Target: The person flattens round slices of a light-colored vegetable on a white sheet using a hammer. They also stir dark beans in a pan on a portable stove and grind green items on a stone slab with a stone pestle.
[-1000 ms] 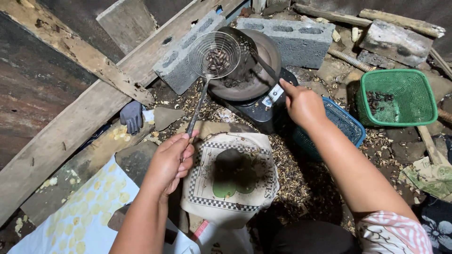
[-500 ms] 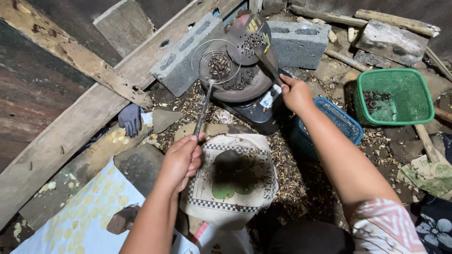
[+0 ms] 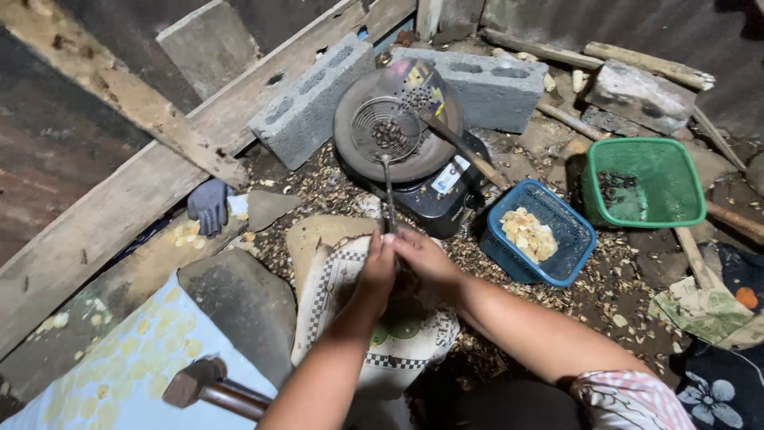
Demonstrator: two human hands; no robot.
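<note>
Reaching forward from the lower edge, both forearms converged over the printed sack [image 3: 374, 350]. Left hand [image 3: 374, 275] curled shut around the end of the wire skimmer's handle [image 3: 389, 199]; right hand [image 3: 426, 259] pressed close against it, fingers bent, grip on the handle not clear. Skimmer basket [image 3: 387, 131] held dark bits and rested over the round dark pan [image 3: 350, 147] on the black stove [image 3: 442, 199]. Just right sat a blue basket [image 3: 569, 239] of pale pieces, beyond it a green basket [image 3: 684, 175].
</note>
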